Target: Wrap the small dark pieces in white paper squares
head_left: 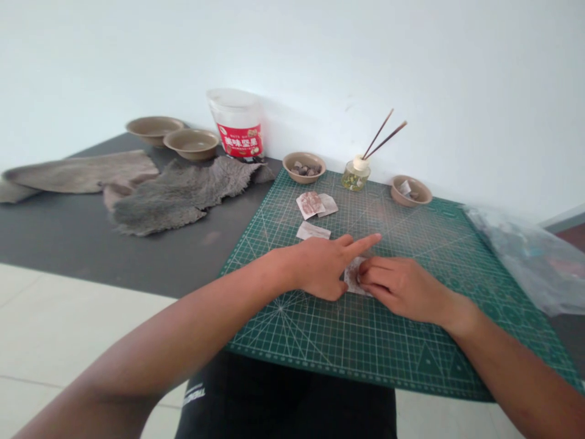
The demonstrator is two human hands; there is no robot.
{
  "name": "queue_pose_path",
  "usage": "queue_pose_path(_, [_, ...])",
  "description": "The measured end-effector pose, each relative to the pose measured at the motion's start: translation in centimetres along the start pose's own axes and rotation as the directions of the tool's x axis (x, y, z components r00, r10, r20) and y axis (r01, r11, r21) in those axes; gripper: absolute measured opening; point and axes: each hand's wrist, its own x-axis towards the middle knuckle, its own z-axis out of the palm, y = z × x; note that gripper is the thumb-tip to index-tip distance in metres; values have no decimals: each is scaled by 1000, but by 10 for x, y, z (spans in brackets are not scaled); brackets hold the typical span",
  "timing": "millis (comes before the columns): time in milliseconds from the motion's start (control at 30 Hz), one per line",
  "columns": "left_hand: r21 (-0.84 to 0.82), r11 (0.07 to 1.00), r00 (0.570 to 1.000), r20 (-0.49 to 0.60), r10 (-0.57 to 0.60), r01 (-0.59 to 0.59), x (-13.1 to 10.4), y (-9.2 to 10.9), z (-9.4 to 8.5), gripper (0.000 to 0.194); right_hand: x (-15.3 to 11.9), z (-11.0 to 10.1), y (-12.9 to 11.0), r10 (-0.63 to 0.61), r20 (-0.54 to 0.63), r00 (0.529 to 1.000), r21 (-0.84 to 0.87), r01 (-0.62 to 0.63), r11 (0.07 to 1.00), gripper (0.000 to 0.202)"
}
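Note:
On the green cutting mat (311,341) lies a small pale paper piece with a brownish patch (354,277). My left hand (326,265) is at its left edge, index finger stretched out over the mat and thumb apart below. The fingers of my right hand (393,283) are pressed together on the right part of the same piece; what they pinch, if anything, is hidden. Behind my left hand lies a whitish piece (313,231). Farther back, a brown-patterned piece (311,204) overlaps another pale piece (328,205).
A bowl of small dark lumps (304,169), a reed diffuser (356,172) and a bowl with small pieces (411,192) stand at the back. Grey hide (173,195), two bowls and a plastic tub (240,128) are left; a plastic bag (530,256) lies right.

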Motion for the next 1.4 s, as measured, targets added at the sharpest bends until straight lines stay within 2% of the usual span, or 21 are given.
queue_pose_path(300, [46, 998, 998, -41, 39, -37, 1, 5, 1, 91, 1, 6, 2, -1, -15, 1000, 39, 2, 999, 15])
queue_pose_path(500, [83, 996, 998, -48, 42, -38, -1, 3, 4, 90, -2, 3, 14, 85, -80, 993, -70, -91, 993, 16])
queue_pose_path(667, [62, 997, 998, -36, 48, -46, -1, 1, 5, 89, 0, 4, 7, -21, -11, 1000, 13, 21, 1000, 14])
queue_pose_path(900, [40, 998, 999, -26, 47, -46, -2, -1, 6, 92, 5, 6, 15, 46, -70, 996, -10, -47, 999, 13])
queue_pose_path(1033, [25, 999, 1000, -9, 24, -24, -3, 0, 4, 95, 2, 4, 17, 29, -77, 997, 0, -29, 1000, 13])
queue_pose_path(1233, [39, 999, 1000, -6, -2, 3, -2, 2, 4, 98, 7, 10, 8, -62, -67, 996, 53, 66, 996, 15])
queue_pose_path(1400, [38, 999, 1000, -20, -10, 11, -1, 2, 7, 98, 8, 8, 18, 27, -123, 992, -57, -34, 998, 14])
